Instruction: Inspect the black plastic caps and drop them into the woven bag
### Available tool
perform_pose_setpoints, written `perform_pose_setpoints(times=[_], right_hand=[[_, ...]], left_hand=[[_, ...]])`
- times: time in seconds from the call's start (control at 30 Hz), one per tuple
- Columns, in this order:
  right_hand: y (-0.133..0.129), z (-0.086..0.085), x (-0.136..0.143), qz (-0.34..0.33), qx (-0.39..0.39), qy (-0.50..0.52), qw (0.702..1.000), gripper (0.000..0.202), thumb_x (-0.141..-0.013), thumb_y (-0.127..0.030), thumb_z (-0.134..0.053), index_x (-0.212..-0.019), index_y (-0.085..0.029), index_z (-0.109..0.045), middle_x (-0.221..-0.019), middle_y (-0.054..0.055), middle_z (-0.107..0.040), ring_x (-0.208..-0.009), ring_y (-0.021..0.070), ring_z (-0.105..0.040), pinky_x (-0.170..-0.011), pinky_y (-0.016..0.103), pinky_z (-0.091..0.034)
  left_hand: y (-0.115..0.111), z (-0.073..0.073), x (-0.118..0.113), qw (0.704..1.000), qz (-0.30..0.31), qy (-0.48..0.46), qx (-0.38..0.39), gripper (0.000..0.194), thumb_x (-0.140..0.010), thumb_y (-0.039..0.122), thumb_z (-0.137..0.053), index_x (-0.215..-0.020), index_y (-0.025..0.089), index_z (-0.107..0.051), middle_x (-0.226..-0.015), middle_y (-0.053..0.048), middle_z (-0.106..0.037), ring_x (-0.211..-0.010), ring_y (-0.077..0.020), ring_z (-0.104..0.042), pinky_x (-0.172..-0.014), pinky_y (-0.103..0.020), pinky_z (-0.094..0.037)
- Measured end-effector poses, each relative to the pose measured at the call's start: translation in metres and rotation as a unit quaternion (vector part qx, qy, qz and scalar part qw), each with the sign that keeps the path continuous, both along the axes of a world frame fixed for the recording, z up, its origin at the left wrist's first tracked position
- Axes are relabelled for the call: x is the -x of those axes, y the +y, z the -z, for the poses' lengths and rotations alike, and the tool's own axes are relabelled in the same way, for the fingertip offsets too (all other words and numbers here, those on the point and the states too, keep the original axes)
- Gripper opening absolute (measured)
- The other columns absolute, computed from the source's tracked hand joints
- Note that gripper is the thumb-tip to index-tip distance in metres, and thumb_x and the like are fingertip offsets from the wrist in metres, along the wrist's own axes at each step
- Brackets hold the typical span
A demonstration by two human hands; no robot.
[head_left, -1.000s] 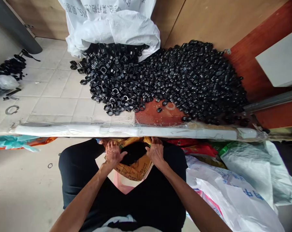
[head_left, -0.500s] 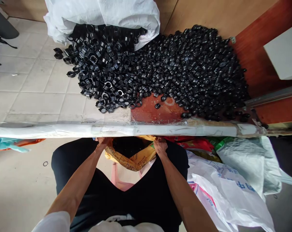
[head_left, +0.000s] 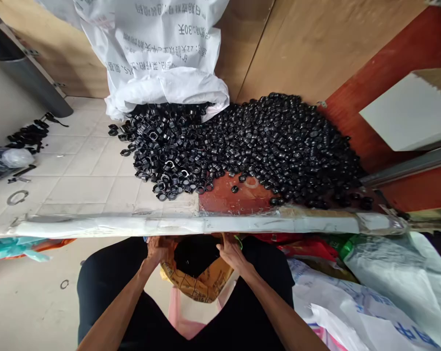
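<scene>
A yellow-brown printed bag (head_left: 196, 287) with a dark inside hangs between my knees, just below the table's front edge. My left hand (head_left: 157, 248) is closed on its left rim, the fingertips partly under the edge. At the right rim is my right hand (head_left: 232, 252), thumb pointing toward the bag's mouth, its other fingers mostly hidden under the edge. On the table lie a heap of black ring-like parts (head_left: 162, 141) and, joined to it on the right, a larger heap of small black caps (head_left: 289, 141).
A white printed sack (head_left: 165, 48) stands behind the ring heap. White taping covers the table's front edge (head_left: 191, 225). A white box (head_left: 406, 114) is at the right, a grey pipe (head_left: 41, 85) at the left. Plastic bags (head_left: 352, 297) lie below right.
The view has tilted up, showing more of the sack and back wall. My right hand has shifted left along the bag's rim, and its grip has changed.
</scene>
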State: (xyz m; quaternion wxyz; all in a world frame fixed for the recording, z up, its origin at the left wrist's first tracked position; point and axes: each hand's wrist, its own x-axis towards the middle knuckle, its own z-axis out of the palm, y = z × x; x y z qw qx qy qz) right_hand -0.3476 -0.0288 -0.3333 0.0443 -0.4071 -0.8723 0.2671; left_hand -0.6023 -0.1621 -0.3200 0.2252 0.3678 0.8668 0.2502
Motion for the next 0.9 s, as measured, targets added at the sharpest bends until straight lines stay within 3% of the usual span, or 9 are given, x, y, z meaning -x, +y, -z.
perform_pose_setpoints(times=[0.07,0.1,0.17,0.27,0.37,0.47,0.6,0.73,0.9], right_hand=[[-0.017,-0.034,-0.005,-0.055,0.008,0.053,0.997,0.022,-0.094,-0.01,-0.054,-0.103,-0.019,-0.073,-0.098,0.01,-0.079,-0.094,0.0229,-0.076,-0.087,0.033,-0.06],[-0.025,-0.055,-0.006,-0.094,0.007,0.099,0.991,0.022,-0.099,-0.013,-0.053,-0.104,-0.022,-0.072,-0.102,0.007,-0.078,-0.097,0.02,-0.076,-0.089,0.03,-0.06],[-0.031,-0.1,-0.007,-0.15,-0.057,0.281,0.946,0.024,-0.101,-0.011,-0.052,-0.116,-0.021,-0.068,-0.11,0.009,-0.077,-0.105,0.0215,-0.074,-0.092,0.033,-0.06],[-0.003,-0.153,0.002,-0.078,-0.192,0.355,0.912,0.028,-0.1,-0.006,-0.054,-0.119,-0.023,-0.066,-0.105,0.008,-0.074,-0.099,0.0224,-0.072,-0.09,0.036,-0.06],[0.055,-0.168,0.014,0.074,-0.247,0.275,0.926,0.028,-0.097,-0.016,-0.059,-0.125,-0.019,-0.065,-0.115,0.014,-0.069,-0.102,0.0283,-0.07,-0.092,0.044,-0.06],[0.102,-0.16,0.026,0.068,-0.197,0.189,0.96,0.041,-0.091,-0.019,-0.062,-0.132,-0.015,-0.065,-0.122,0.018,-0.067,-0.101,0.0302,-0.069,-0.094,0.047,-0.06],[0.114,-0.149,0.042,-0.02,-0.158,0.18,0.971,0.026,-0.093,-0.013,-0.058,-0.114,-0.019,-0.072,-0.108,0.013,-0.071,-0.105,0.0282,-0.068,-0.097,0.041,-0.055],[0.099,-0.151,0.058,-0.057,-0.142,0.208,0.966,0.015,-0.091,-0.014,-0.063,-0.104,-0.019,-0.071,-0.104,0.01,-0.072,-0.092,0.0235,-0.068,-0.087,0.034,-0.054],[0.093,-0.158,0.068,-0.025,-0.039,0.274,0.961,0.02,-0.087,-0.013,-0.067,-0.106,-0.02,-0.072,-0.091,0.004,-0.074,-0.075,0.0175,-0.068,-0.074,0.029,-0.055]], left_hand=[[-0.016,-0.021,-0.015,1.0,0.02,0.01,-0.01,0.014,-0.085,0.021,-0.081,-0.095,0.016,-0.074,-0.097,-0.011,-0.076,-0.098,-0.0344,-0.074,-0.081,-0.042,-0.06],[-0.024,-0.037,-0.023,0.998,0.053,0.006,-0.031,0.009,-0.088,0.023,-0.079,-0.093,0.018,-0.073,-0.091,-0.008,-0.075,-0.09,-0.0303,-0.074,-0.078,-0.038,-0.06],[-0.034,-0.075,-0.037,0.974,0.164,0.006,-0.155,0.008,-0.1,0.028,-0.067,-0.097,0.021,-0.071,-0.086,-0.004,-0.072,-0.077,-0.0212,-0.072,-0.073,-0.033,-0.058],[-0.021,-0.134,-0.044,0.938,0.187,0.056,-0.287,0.005,-0.104,0.024,-0.064,-0.108,0.023,-0.066,-0.094,-0.003,-0.07,-0.077,-0.0152,-0.069,-0.073,-0.026,-0.056],[0.025,-0.166,-0.036,0.935,0.15,0.106,-0.305,0.01,-0.104,0.024,-0.062,-0.113,0.022,-0.064,-0.093,-0.002,-0.066,-0.071,-0.0141,-0.066,-0.072,-0.027,-0.055],[0.077,-0.169,-0.025,0.943,0.153,0.163,-0.248,0.019,-0.101,0.024,-0.063,-0.119,0.02,-0.064,-0.103,-0.006,-0.067,-0.075,-0.0175,-0.067,-0.074,-0.03,-0.057],[0.117,-0.162,-0.022,0.964,0.141,0.197,-0.113,0.02,-0.097,0.023,-0.066,-0.117,0.019,-0.069,-0.113,-0.011,-0.065,-0.087,-0.0228,-0.071,-0.076,-0.031,-0.056],[0.122,-0.16,-0.026,0.965,0.15,0.2,-0.082,0.017,-0.099,0.026,-0.062,-0.113,0.02,-0.071,-0.118,-0.011,-0.063,-0.09,-0.0244,-0.072,-0.075,-0.033,-0.055],[0.116,-0.151,-0.024,0.95,0.2,0.174,-0.163,0.02,-0.098,0.019,-0.06,-0.115,0.021,-0.07,-0.122,-0.011,-0.07,-0.103,-0.0268,-0.072,-0.086,-0.035,-0.056]])
